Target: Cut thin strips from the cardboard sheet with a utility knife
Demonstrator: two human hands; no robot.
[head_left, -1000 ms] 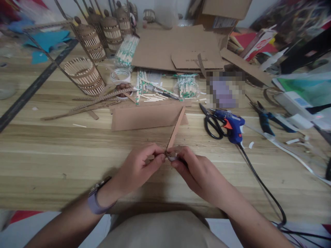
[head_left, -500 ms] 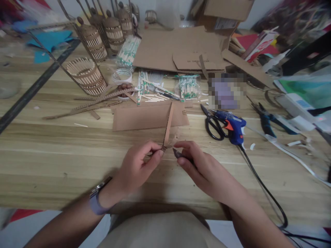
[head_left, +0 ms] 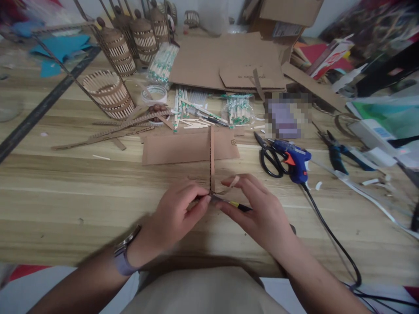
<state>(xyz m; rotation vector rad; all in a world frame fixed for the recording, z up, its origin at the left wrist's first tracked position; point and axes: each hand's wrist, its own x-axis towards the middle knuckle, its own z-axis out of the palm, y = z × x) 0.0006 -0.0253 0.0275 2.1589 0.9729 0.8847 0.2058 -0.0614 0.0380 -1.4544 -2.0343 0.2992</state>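
Observation:
A narrow cardboard strip [head_left: 212, 161] points away from me above the table, its near end pinched between the thumb and fingers of my left hand [head_left: 181, 205]. My right hand [head_left: 258, 209] is closed around a craft knife [head_left: 240, 205] with a black and yellow handle. The knife's blade meets the strip's near end, right by my left fingertips. A thin curled sliver of cardboard [head_left: 231, 185] rises beside my right index finger. Beyond the hands lies a flat cardboard piece [head_left: 176, 149], with the strip's far end over it.
Black scissors [head_left: 271, 161] and a blue glue gun [head_left: 294, 160] lie at right, its cord running toward me. Pliers [head_left: 338, 152] are farther right. Cut cardboard strips [head_left: 111, 133] and a slatted basket [head_left: 109, 96] stand at left. Cardboard sheets [head_left: 209, 56] cover the back.
The knife has come left onto the strip's near end, and its yellow handle part now shows. The strip has swung upright in view. A sliver now curls up by the right fingers.

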